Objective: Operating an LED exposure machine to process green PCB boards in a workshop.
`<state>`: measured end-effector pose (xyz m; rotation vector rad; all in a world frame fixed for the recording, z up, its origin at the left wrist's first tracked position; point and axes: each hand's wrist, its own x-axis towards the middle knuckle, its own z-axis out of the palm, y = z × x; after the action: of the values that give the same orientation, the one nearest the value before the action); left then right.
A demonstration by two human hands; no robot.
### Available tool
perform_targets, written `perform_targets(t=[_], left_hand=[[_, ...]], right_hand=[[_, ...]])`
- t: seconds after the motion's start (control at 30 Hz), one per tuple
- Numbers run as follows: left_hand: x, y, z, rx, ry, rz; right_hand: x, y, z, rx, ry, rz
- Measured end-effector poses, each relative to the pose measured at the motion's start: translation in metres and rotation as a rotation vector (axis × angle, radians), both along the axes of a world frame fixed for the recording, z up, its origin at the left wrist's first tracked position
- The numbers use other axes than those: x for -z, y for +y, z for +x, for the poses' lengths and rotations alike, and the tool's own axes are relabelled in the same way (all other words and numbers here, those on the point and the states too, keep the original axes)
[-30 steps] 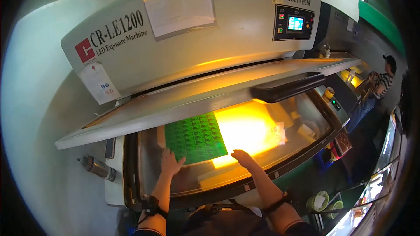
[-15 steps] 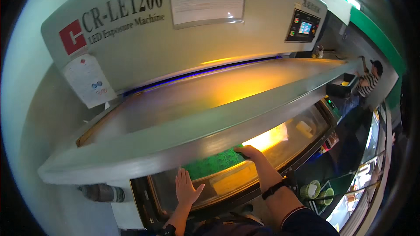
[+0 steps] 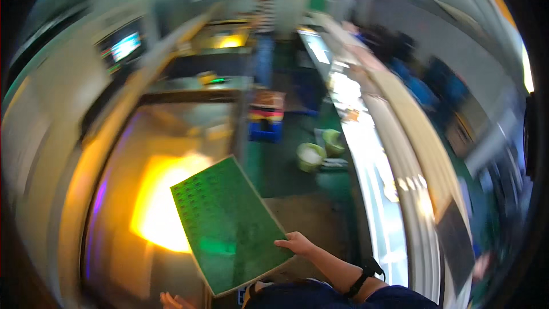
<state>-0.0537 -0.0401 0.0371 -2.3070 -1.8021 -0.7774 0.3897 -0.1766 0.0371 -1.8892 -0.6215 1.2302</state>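
A green circuit board panel (image 3: pixel 229 226) with rows of small marks along one side is held up, tilted. My right hand (image 3: pixel 297 244) pinches its right edge, thumb on top, a dark band round the wrist. At the lower rim, my left hand (image 3: pixel 176 301) shows only in part; its fingers are apart and it holds nothing. Behind the panel lies the shiny bed (image 3: pixel 157 277) of the exposure machine, with a bright yellow glow on it.
The machine's control screen (image 3: pixel 124 47) is at left. Light green buckets (image 3: pixel 310 157) and a blue crate (image 3: pixel 265 130) stand in the aisle. A lit bench (image 3: pixel 366 154) runs along the right. Further off, a person (image 3: pixel 263 23) in a striped shirt stands by another glowing bed.
My view has swung right, along the aisle. The green panel has come off the machine bed and is raised in my right hand; my left hand has dropped to the lower rim.
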Motion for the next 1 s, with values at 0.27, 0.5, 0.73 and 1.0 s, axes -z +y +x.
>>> perform_targets(t=[0.27, 0.5, 0.73, 1.0], left_hand=[[0.107, 0.04, -0.002, -0.171, 0.139, -0.016], [-0.047, -0.096, 0.348, 1.156, -1.036, -0.891], [-0.141, -0.352, 0.558, 1.242, -0.431, -1.732], [-0.129, -0.381, 0.55, 1.444, -0.138, -1.794]], right_hand=[[-0.026, -0.269, -0.007, 0.922, 0.074, 0.197], [0.06, -0.411, -0.062, 1.353, 0.605, 0.389], [0.076, -0.455, -0.04, 1.814, 0.493, 0.737], [0.061, -0.479, -0.067, 1.313, 0.295, 0.501]])
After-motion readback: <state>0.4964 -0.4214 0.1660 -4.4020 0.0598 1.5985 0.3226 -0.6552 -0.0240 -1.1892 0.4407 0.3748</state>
